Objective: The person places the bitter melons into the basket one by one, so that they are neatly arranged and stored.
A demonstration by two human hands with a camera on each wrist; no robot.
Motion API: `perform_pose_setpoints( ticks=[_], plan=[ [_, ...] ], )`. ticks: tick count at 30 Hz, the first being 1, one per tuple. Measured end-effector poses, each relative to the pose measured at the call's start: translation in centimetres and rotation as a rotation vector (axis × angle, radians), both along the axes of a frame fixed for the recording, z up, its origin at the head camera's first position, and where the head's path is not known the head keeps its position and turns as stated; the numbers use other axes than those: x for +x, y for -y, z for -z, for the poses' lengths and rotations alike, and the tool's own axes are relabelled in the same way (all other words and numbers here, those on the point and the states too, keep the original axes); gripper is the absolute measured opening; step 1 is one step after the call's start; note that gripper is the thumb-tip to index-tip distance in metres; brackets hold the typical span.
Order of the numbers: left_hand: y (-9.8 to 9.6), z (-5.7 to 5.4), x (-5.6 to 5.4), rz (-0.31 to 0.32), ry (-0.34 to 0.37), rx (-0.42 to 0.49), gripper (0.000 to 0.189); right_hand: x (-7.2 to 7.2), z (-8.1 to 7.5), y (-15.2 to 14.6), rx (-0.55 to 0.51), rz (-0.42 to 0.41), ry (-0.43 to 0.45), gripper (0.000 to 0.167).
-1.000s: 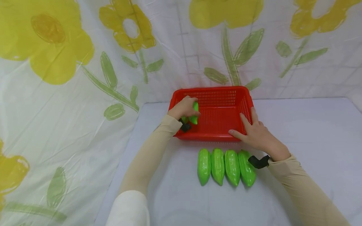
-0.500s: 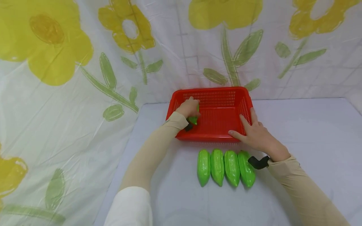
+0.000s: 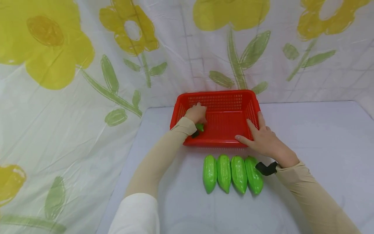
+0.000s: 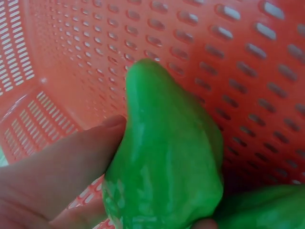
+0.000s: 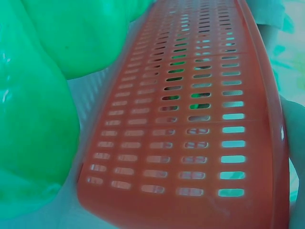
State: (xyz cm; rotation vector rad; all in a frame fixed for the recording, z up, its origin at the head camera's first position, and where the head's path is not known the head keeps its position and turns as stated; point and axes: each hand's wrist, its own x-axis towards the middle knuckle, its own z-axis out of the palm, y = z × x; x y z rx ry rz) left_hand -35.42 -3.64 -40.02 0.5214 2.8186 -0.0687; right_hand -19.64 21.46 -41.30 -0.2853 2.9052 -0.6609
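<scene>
Inside the red perforated basket (image 3: 222,142), at its left end, my left hand (image 3: 195,113) grips a glossy green tapered vegetable (image 4: 162,157). In the left wrist view my thumb lies along one side of it and a fingertip shows at its lower edge. Another green vegetable (image 4: 267,210) lies beside it against the basket wall. My right hand (image 3: 266,139) rests on the near right corner of the basket, fingers spread and fairly straight over the rim. Several more green vegetables (image 3: 224,174) lie side by side on the table in front of the basket.
The basket stands near the back of the pale table (image 3: 309,130). Right behind it hangs a curtain (image 3: 181,65) with yellow flowers. The rightmost loose vegetable (image 3: 254,175) lies close to my right wrist and its black strap (image 3: 266,169).
My left hand has shifted slightly right and lower into the basket with the green vegetable, which is now mostly covered by the hand. My right hand stays on the basket corner.
</scene>
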Motion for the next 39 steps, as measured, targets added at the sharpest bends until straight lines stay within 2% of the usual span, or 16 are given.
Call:
perform_pose_setpoints(
  ticks=[4,10,23,32,39],
  plan=[
    [-0.15,0.21,0.11,-0.013,-0.023,-0.033,0.06,0.01,0.07,0.03,0.005,-0.002,-0.009,0.102],
    [-0.29,0.41,0.11,-0.02,-0.041,-0.035,0.06,-0.06,0.09,-0.08,0.018,-0.003,-0.009,0.102],
    [-0.47,0.19,-0.12,-0.054,0.021,-0.029,0.075,0.02,0.07,0.05,0.014,-0.002,-0.021,0.1],
    [-0.65,0.19,0.06,-0.041,-0.032,-0.063,0.058,-0.07,0.11,-0.13,0.016,-0.002,-0.019,0.102],
    [-0.65,0.26,0.02,-0.057,-0.005,-0.054,0.063,-0.11,0.16,-0.08,0.014,0.001,-0.008,0.103]
  ],
)
